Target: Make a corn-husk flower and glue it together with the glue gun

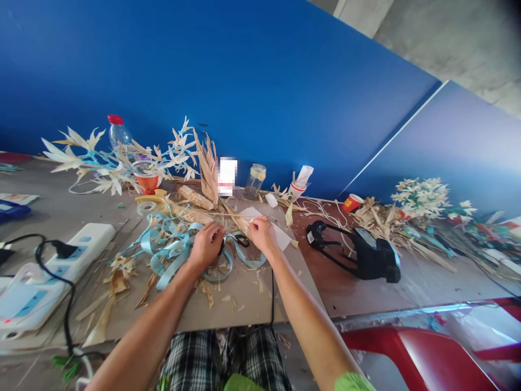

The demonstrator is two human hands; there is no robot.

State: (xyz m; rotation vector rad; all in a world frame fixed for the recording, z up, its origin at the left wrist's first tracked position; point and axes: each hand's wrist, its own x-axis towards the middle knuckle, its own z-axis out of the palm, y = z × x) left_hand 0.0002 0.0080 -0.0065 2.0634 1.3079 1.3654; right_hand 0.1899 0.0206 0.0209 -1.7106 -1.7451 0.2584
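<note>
Both my hands rest on the table amid a pile of dried corn husks (203, 209) and light blue ribbon (171, 247). My left hand (206, 244) is closed in a fist over the ribbon and husk scraps. My right hand (262, 233) is closed too, pinching a thin pale husk strip (240, 217) that runs leftward to the husk bundle. Black-handled scissors (238, 239) lie between the two hands. What the left fingers hold is hidden.
Husk flowers (118, 163) fill an orange cup (147, 183) behind, beside a plastic bottle (118, 130) and a glass jar (255, 180). White power strips (61, 255) with a black cable lie left. A black strapped device (366, 252) sits right; a red chair (415, 358) stands below.
</note>
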